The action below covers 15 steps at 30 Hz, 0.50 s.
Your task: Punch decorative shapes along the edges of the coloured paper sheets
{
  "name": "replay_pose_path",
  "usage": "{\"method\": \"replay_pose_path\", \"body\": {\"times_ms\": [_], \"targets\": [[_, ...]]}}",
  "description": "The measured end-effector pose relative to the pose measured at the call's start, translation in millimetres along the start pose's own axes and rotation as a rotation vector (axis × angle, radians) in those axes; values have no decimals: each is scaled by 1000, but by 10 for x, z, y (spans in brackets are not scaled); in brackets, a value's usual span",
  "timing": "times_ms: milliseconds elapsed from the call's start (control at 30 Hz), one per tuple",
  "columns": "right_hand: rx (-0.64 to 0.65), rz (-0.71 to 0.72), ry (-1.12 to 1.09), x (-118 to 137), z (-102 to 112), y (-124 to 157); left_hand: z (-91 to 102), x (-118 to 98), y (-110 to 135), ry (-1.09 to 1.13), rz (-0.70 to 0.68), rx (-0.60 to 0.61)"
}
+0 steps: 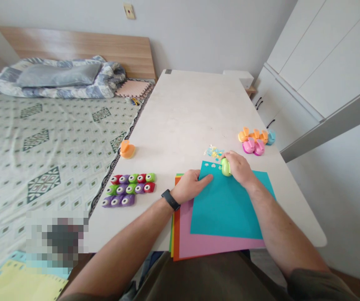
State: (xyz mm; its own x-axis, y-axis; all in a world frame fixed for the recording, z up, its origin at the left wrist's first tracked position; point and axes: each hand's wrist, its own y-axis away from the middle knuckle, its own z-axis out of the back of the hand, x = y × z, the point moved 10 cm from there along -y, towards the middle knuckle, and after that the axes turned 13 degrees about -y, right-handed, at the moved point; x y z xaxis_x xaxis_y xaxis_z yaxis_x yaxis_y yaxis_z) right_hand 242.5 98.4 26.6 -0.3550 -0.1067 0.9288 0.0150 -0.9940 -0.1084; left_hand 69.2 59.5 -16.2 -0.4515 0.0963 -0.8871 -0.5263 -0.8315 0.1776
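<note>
A teal sheet of paper lies over a stack of coloured sheets, with pink directly under it. My left hand grips the teal sheet's left edge, thumb on top and fingers underneath. At the sheet's top edge, my right hand is closed around a light green craft punch, partly hiding it. Small shaped holes run along that edge, left of the punch. Just beyond the sheet sits a little pile of blue, yellow and white paper cut-outs.
Rows of small red, purple and green punches stand on the left of the white table. One orange punch is behind them. Orange, pink and blue punches cluster at the right. A bed adjoins the table's left side.
</note>
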Motion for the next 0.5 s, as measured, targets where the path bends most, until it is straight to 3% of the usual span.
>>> {"method": "replay_pose_path", "body": {"times_ms": [333, 500], "targets": [[304, -125, -393, -23, 47, 105, -11, 27, -4, 11, 36, 14], [346, -168, -435, -74, 64, 120, -26, 45, -4, 11, 34, 20]]}}
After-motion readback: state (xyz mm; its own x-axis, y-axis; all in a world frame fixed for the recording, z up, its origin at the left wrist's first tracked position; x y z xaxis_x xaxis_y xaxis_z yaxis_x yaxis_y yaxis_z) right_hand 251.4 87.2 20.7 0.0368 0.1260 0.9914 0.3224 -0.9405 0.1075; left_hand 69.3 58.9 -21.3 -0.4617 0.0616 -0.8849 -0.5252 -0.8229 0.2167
